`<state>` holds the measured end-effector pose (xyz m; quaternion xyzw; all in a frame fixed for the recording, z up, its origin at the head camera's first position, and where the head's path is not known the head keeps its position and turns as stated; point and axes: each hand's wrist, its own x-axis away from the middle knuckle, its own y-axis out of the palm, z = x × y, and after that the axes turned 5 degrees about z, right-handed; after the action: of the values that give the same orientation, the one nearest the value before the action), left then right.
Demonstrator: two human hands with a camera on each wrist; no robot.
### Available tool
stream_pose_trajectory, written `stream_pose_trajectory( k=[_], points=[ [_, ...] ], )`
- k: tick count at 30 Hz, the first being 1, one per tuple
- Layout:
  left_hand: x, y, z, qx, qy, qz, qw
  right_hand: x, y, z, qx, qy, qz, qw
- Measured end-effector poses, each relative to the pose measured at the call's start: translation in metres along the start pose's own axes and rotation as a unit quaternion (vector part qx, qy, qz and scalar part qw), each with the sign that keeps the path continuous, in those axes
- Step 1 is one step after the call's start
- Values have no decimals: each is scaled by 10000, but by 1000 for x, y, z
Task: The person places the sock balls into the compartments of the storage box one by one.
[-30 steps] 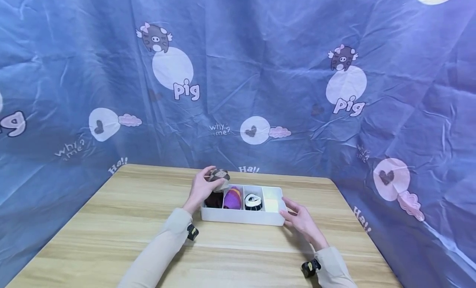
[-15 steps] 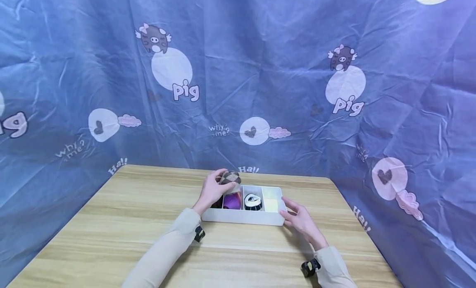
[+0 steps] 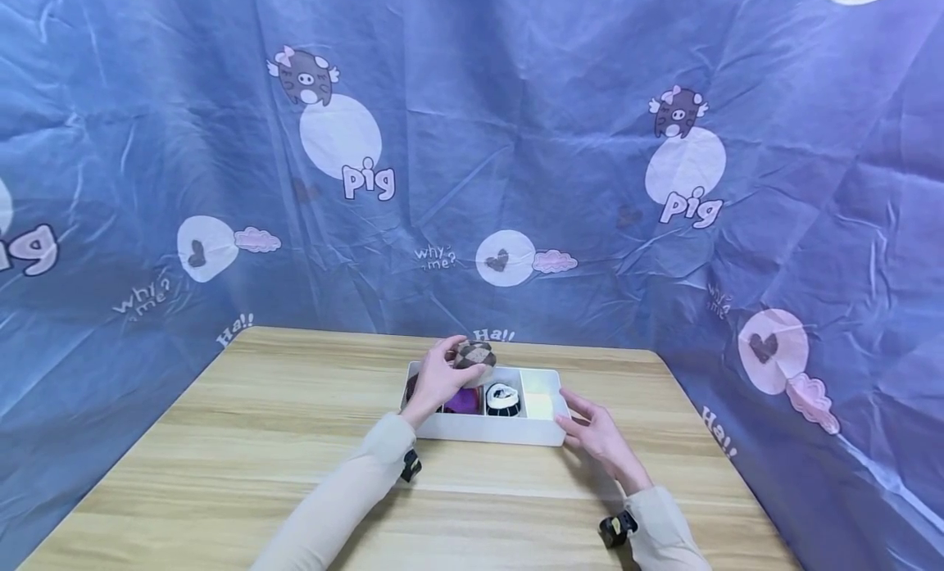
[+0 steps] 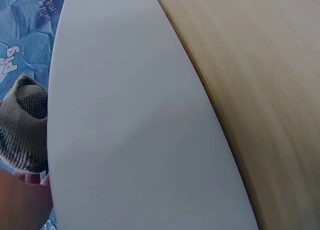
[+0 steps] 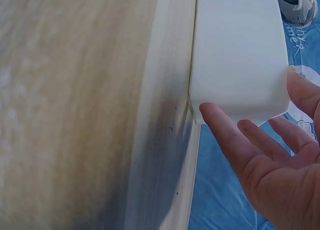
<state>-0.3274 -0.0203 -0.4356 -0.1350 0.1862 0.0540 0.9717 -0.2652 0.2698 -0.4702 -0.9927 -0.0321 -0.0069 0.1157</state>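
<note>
My left hand (image 3: 440, 378) pinches a rolled sock (image 3: 475, 356) with a brown and grey checked pattern, held above the white divided box (image 3: 490, 429). In the left wrist view the sock's ribbed grey cuff (image 4: 25, 132) shows beside the box wall. Below the hand, a purple rolled sock (image 3: 463, 401) lies partly hidden in its compartment. A dark brown sock (image 3: 411, 386) at the left end is mostly covered by the hand. Right of the purple one sits a black-and-white rolled sock (image 3: 503, 401). My right hand (image 3: 599, 436) touches the box's right end with fairly straight fingers.
The box stands on a wood-grain table (image 3: 516, 514), towards its far edge. Behind the table hangs a blue cloth (image 3: 472, 161) printed with pigs and hearts. The box's rightmost compartment (image 3: 541, 391) shows only its white inside.
My left hand has moved right along the box with the checked sock, from above the left compartment to the right side of the purple sock's compartment. The right hand stays at the box's end.
</note>
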Motion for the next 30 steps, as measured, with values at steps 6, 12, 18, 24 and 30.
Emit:
stream_pose_trajectory(
  k=[6, 12, 18, 24, 30],
  points=[
    [2, 14, -3, 56, 132, -43, 9999, 2, 1, -2, 9, 7, 24, 10000],
    [4, 27, 2, -42, 287, -66, 9996, 3, 2, -3, 51, 50, 61, 10000],
    [5, 39, 6, 336, 162, -369, 9986, 4, 3, -3, 69, 66, 107, 9999],
    [6, 52, 6, 479, 61, -577, 9972, 4, 4, -3, 65, 41, 101, 9999],
    [8, 67, 8, 669, -65, -585, 9960, 3, 4, -2, 31, 22, 72, 10000]
  ],
)
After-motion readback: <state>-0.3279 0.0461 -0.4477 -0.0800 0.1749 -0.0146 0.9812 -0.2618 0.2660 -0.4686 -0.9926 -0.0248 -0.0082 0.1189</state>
